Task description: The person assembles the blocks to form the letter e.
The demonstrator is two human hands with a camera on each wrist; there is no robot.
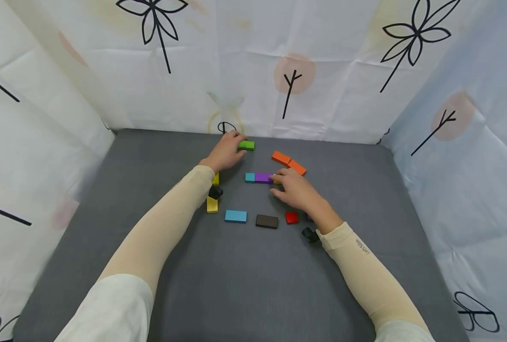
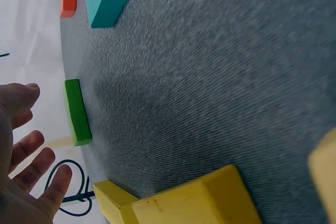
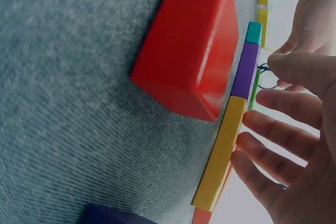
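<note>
At the back of the grey table, my left hand [image 1: 225,151] is beside a green block [image 1: 246,146]. Its fingers are spread and hold nothing in the left wrist view. Over the middle row, my right hand [image 1: 297,191] has its fingers extended, with fingertips right at the side of a long yellow block [image 3: 223,150]. That block lines up end to end with a purple block [image 1: 263,178] and a teal block [image 1: 250,177]. In the head view the right hand hides most of the yellow block. Two orange blocks [image 1: 281,157] lie just behind it.
Nearer the front lie a light blue block [image 1: 235,216], a dark brown block [image 1: 266,221] and a red block [image 1: 291,217]. A dark blue block [image 3: 113,215] shows near the red one. Yellow blocks [image 1: 212,205] lie under the left wrist. Patterned cloth [image 1: 244,61] encloses the table.
</note>
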